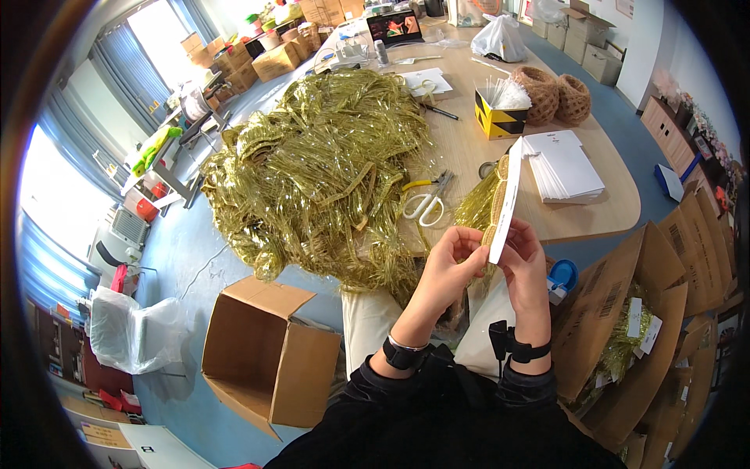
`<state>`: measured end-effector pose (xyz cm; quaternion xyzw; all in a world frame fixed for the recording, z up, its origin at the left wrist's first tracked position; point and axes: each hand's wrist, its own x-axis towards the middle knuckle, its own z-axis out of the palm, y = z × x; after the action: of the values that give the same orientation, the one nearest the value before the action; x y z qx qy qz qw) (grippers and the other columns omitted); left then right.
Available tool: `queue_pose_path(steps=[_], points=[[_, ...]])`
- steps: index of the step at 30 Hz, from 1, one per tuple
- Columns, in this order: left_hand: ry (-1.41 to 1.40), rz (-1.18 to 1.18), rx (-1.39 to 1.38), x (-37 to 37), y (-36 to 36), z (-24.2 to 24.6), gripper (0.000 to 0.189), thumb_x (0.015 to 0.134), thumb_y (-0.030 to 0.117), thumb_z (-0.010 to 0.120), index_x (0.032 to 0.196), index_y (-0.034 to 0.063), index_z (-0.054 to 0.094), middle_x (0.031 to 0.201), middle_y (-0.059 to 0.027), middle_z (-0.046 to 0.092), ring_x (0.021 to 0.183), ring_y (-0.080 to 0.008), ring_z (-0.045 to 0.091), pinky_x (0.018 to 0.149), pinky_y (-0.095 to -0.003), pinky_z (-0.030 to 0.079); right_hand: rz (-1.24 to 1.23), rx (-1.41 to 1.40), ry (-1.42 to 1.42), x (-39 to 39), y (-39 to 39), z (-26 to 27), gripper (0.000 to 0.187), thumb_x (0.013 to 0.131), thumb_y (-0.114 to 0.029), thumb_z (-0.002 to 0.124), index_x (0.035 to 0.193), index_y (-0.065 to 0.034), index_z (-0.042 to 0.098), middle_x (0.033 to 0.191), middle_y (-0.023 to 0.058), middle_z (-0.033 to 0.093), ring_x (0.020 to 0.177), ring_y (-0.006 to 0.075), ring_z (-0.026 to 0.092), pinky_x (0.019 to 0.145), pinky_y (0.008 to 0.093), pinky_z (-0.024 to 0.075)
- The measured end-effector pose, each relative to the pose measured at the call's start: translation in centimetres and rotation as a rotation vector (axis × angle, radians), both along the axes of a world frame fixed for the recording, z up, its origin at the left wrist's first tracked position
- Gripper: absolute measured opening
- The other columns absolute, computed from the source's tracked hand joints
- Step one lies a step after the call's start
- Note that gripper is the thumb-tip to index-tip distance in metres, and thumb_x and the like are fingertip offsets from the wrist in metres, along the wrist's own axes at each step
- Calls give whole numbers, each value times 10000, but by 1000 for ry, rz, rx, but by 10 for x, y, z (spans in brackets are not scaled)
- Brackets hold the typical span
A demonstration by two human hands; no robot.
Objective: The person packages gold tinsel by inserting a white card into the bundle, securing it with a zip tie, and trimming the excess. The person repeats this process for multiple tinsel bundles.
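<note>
In front of me a white card (505, 205) stands on edge, with gold tinsel fringe (479, 202) lying along its left side. The fringe's woven heading band (495, 205) is folded lengthwise against the card. My left hand (454, 261) pinches the lower end of band and card between thumb and fingers. From the other side my right hand (520, 252) grips the same card near its bottom; some of its fingers are hidden behind it. Left of the hands, white-handled scissors (425, 210) and yellow-handled pliers (425, 183) lie beside a big heap of gold tinsel fringe (316, 170).
A stack of white cards (562, 167) lies at the table's right. Behind it stand a yellow-black box of white plastic ties (498, 114) and twine balls (534, 94). An open carton (272, 357) is on the floor; another carton (621, 334) at right holds carded fringe.
</note>
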<state>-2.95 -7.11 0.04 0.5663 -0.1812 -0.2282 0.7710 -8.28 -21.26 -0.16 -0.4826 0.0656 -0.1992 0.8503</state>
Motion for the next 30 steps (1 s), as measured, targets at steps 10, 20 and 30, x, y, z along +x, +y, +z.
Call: queue_pose_path(steps=[10,20,30], points=[[30,15,-33,0,-4,-6,234,965,121,661,1141,4,561,972,-31,647,873,-81,628,739,-232,526,-15,6,19,-1,4,1,463,866,-19,752,1274,6,535,1004,51,634,900,132,648,757,274,565],[36,52,-13,-2,-3,-3,191,963,116,642,1110,15,574,942,-19,637,824,-75,618,727,-233,528,-11,-32,7,0,6,-2,437,869,-43,751,1253,-8,546,977,44,632,855,123,641,700,259,564],[244,38,-221,1,13,9,216,949,139,647,1109,17,568,895,2,607,746,-63,576,685,-213,495,-178,-846,31,-10,2,7,808,750,-243,882,1395,-18,451,1330,140,516,1286,277,481,1078,429,406]])
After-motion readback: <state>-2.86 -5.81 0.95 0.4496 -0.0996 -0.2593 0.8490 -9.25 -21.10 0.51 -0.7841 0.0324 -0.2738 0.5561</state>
